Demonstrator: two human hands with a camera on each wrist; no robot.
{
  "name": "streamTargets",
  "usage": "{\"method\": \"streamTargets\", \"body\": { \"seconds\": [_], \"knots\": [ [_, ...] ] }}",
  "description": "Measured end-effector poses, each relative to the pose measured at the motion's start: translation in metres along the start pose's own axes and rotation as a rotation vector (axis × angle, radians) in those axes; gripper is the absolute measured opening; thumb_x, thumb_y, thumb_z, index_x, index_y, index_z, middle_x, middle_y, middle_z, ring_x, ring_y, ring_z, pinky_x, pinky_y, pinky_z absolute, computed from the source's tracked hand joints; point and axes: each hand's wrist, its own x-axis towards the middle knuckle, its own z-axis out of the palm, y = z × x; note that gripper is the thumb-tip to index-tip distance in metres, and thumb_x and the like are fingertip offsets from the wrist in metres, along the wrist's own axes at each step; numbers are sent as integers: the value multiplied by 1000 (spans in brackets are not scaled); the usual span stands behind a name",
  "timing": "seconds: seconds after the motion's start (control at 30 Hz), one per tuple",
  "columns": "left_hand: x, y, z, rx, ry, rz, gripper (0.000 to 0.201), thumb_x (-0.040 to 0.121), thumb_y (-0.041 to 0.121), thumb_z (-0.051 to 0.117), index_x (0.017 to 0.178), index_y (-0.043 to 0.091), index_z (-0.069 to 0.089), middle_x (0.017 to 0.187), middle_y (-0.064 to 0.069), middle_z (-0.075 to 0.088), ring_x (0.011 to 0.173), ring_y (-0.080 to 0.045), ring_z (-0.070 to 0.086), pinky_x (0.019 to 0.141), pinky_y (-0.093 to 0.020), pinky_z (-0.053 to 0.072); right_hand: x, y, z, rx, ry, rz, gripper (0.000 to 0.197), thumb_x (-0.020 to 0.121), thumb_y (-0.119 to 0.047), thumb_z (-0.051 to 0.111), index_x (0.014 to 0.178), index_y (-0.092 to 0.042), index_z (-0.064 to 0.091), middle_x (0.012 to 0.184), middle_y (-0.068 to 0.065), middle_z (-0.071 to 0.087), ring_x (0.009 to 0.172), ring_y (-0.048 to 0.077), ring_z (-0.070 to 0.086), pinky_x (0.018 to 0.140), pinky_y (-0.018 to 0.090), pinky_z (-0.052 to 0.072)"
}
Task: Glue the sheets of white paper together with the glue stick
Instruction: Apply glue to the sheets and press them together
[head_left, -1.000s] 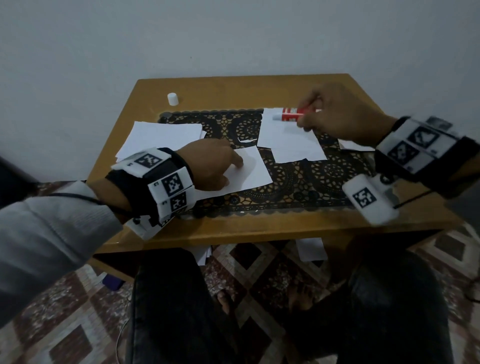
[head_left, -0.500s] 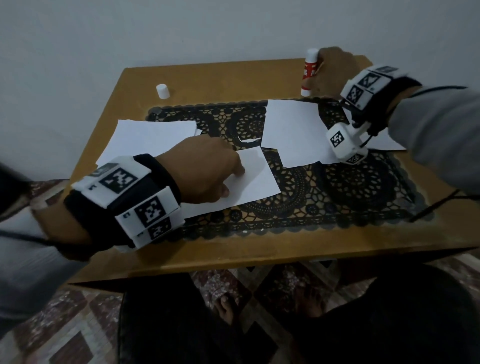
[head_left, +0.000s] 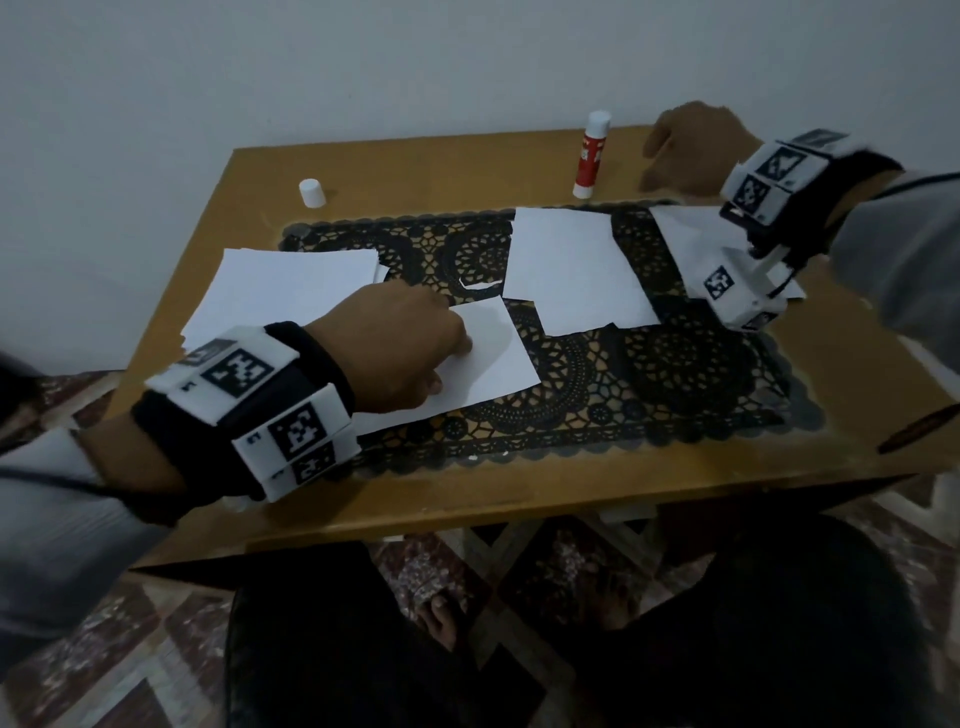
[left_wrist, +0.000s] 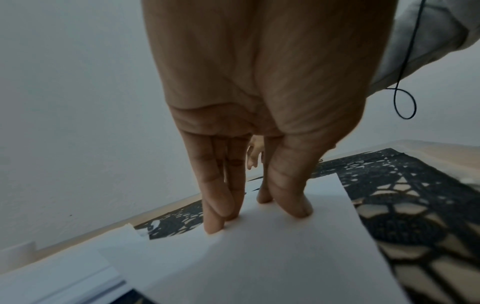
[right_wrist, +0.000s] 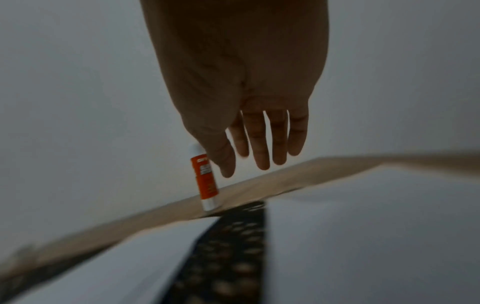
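- Left hand (head_left: 400, 345) planted on the front sheet (head_left: 488, 358), fingers (left_wrist: 223, 205) straight and pressing down near its far edge; likely pinning the paper flat on the lace mat (head_left: 649, 379) so that it cannot slide.
- Right hand (head_left: 691, 145) empty over the counter (head_left: 415, 166) at the far right, fingers (right_wrist: 262, 144) loose and spread, gripping nothing.
- Glue stick (head_left: 589, 156) upright on its base just left of that hand, not touched; stood on end probably to keep the uncapped tip off the wood.
- Cap (head_left: 311, 192) apart, far left on the counter, well away from the stick.
- Stack of sheets (head_left: 291, 280) at the left, more sheets (head_left: 566, 265) at centre right, within reach for joining.
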Motion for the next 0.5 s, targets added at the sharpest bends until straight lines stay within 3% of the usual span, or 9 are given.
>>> {"method": "streamTargets", "body": {
  "seconds": [0.13, 0.33, 0.43, 0.5],
  "knots": [
    [-2, 2, 0, 8, -1, -8, 45, 88, 31, 61, 132, 27, 54, 111, -5, 58, 98, -26, 58, 69, -29, 41, -43, 36, -13, -208, -152, -110, 35, 85, -31, 71, 112, -9, 63, 125, 15, 60, 113, 34, 53, 91, 35, 41],
    [-4, 6, -1, 9, -21, -23, 50, 89, 28, 59, 137, 29, 48, 117, -7, 55, 102, -27, 58, 77, -32, 47, -102, 63, -12, -265, -315, -273, 54, 84, -48, 66, 125, -14, 59, 126, 11, 61, 114, 30, 55, 91, 35, 40],
    [-5, 6, -1, -1, -22, -36, 51, 89, 29, 59, 138, 30, 47, 120, -6, 54, 106, -26, 57, 80, -32, 47, -106, 67, -9, -319, -337, -341, 50, 89, -45, 61, 130, -17, 56, 127, 12, 60, 113, 31, 54, 86, 33, 39],
    [-5, 6, -1, -10, -17, -43, 52, 89, 29, 60, 139, 29, 47, 122, -6, 54, 108, -26, 56, 81, -32, 47, -105, 66, -9, -322, -318, -388, 43, 91, -40, 60, 127, -16, 57, 118, 14, 64, 105, 31, 57, 79, 31, 36]
  ]
}}
